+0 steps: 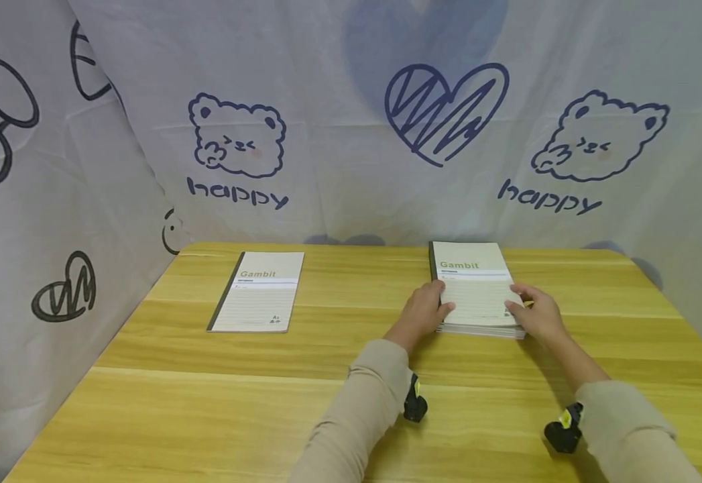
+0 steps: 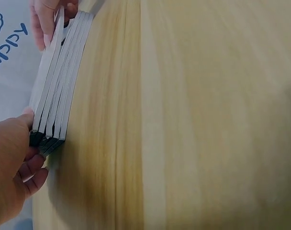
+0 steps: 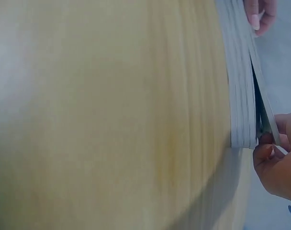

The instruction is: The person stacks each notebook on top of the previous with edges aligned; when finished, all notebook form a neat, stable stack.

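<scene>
A stack of several "Gambit" notebooks (image 1: 476, 295) lies at the right of the wooden table (image 1: 338, 376). My left hand (image 1: 438, 307) grips the stack's left edge near the front corner, with the thumb on the top cover and the fingers (image 2: 33, 175) curled against the side. At the right front corner my right hand (image 1: 518, 305) pinches the top notebook (image 3: 264, 112) and holds that corner raised a little off the rest of the stack (image 3: 239, 72). The stack shows edge-on (image 2: 59, 81) in the left wrist view, its top cover parted at the far end.
A single "Gambit" notebook (image 1: 258, 293) lies flat at the table's left rear. A printed cloth (image 1: 351, 134) with bears and a heart hangs behind and along the left side. Bare wood stretches across the table's front.
</scene>
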A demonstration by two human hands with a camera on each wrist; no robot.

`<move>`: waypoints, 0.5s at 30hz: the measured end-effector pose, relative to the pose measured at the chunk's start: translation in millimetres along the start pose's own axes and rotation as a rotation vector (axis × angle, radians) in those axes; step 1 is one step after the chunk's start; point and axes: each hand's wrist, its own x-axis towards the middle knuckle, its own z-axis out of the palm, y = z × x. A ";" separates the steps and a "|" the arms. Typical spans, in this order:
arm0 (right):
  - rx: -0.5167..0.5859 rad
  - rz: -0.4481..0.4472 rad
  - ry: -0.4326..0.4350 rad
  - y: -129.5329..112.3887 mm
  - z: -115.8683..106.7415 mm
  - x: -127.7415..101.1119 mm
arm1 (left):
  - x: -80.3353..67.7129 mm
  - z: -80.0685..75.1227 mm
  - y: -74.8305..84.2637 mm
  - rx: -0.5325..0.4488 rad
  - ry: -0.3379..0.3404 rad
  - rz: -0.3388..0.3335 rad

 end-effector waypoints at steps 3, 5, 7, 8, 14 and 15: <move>-0.085 -0.082 0.015 -0.1 -0.2 -2.2 | 0.9 1.1 -0.1 0.029 0.001 0.007; -0.124 -0.128 0.029 0.2 0.5 -3.2 | 1.0 1.5 0.2 0.047 0.004 0.010; -0.160 -0.169 0.041 1.1 1.8 -3.5 | 0.7 1.4 0.5 0.060 0.009 0.013; -0.170 -0.180 0.044 1.6 2.4 -3.7 | 0.5 1.2 0.7 0.064 0.009 0.014; -0.246 -0.190 0.037 1.5 4.9 -5.1 | -1.0 1.0 2.4 0.105 0.015 0.006; -0.259 -0.186 0.033 0.8 4.9 -5.7 | -1.0 1.5 2.7 0.115 0.016 0.002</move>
